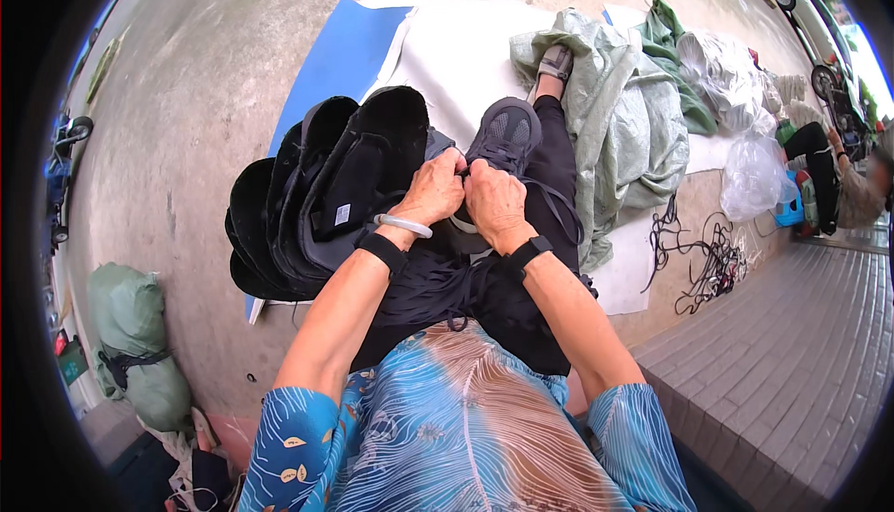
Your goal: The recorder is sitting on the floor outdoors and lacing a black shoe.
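Note:
A grey sneaker (507, 130) with dark laces lies over my lap, its toe pointing away from me. At its near end my left hand (433, 191) and my right hand (495, 200) meet, thumbs and fingers pinched. The right one grips a dark shoelace (556, 197), part of which loops out beside the shoe. What the left fingers pinch is hidden; another grey piece (441, 144) shows just beyond them. Left of my hands stand several nested black shoe uppers (372, 158), one with a white label inside. A bundle of black laces (438, 284) lies across my thighs.
White sheeting (466, 46) and a blue sheet (340, 65) cover the ground ahead. To the right are a pale green woven sack (624, 111), tangled black cords (708, 260), clear plastic bags (752, 177) and another person (852, 181). A stuffed green sack (140, 344) stands at left.

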The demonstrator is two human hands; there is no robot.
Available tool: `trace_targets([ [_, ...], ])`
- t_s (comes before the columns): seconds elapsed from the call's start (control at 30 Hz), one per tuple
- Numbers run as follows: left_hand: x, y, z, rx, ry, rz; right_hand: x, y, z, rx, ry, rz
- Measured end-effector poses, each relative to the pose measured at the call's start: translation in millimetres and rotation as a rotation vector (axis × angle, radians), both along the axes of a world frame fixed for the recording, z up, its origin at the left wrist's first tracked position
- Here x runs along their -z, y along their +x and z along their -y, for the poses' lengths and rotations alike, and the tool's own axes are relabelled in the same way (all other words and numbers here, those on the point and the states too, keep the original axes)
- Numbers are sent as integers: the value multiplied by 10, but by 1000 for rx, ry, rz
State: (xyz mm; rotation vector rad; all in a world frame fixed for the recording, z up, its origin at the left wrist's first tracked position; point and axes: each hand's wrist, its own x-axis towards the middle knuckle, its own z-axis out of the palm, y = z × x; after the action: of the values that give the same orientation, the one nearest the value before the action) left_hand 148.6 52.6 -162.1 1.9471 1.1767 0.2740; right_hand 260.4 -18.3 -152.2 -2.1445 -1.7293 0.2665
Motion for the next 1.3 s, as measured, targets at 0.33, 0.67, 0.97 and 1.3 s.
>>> trace_targets([
  [0.33,-391,-196,311,329,385,256,-425,365,399,-145,-38,-618],
  [0.67,-700,-384,911,788,-212,133,-703,542,933,-156,-321,-751],
  [0.97,-540,-201,533,338,48,110,-576,452,581,-195,-87,-605],
  [1.3,-482,-32,463,217,133,-20,-118,580,203,-170,-23,-58],
])
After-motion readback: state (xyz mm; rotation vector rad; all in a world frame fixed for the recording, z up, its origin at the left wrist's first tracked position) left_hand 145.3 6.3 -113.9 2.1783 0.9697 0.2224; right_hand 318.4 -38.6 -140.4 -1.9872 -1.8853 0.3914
